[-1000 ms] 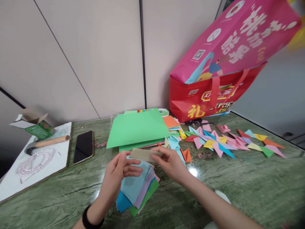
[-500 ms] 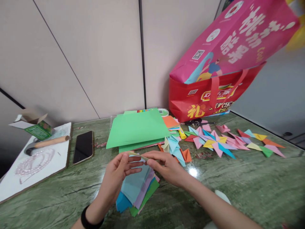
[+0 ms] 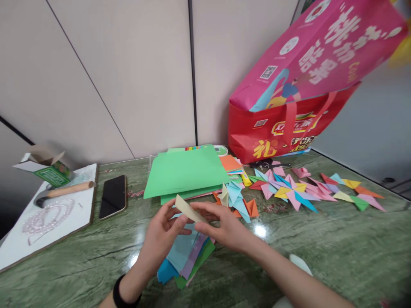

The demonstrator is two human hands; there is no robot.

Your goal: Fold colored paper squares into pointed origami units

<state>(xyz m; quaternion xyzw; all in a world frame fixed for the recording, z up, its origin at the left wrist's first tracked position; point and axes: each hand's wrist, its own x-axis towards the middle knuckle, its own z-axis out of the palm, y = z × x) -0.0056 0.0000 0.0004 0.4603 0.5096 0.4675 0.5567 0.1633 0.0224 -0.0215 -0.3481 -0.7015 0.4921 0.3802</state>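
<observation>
A narrow folded strip of pale yellow paper (image 3: 189,210) is held up between my two hands, slanting down to the right. My left hand (image 3: 168,226) grips its left part, with the thumb at the near edge and the fingers behind. On the right end, my right hand (image 3: 221,222) pinches the paper between thumb and fingers. Beneath both hands lies a fanned stack of coloured paper (image 3: 183,252) in light blue, purple, green and blue. Just beyond my right hand are folded light blue pieces (image 3: 235,194) and orange pieces (image 3: 250,208).
Large green sheets (image 3: 186,173) lie at the back, beside a yellow glue stick (image 3: 245,179). Several folded colourful pieces (image 3: 290,188) spread to the right, before a red bag (image 3: 272,132). A phone (image 3: 113,196) and a white board (image 3: 64,226) with a wooden-handled tool are left.
The pale yellow paper has tilted so more of its face shows. My left thumb has moved right and down along it, and the left fingers have curled in.
</observation>
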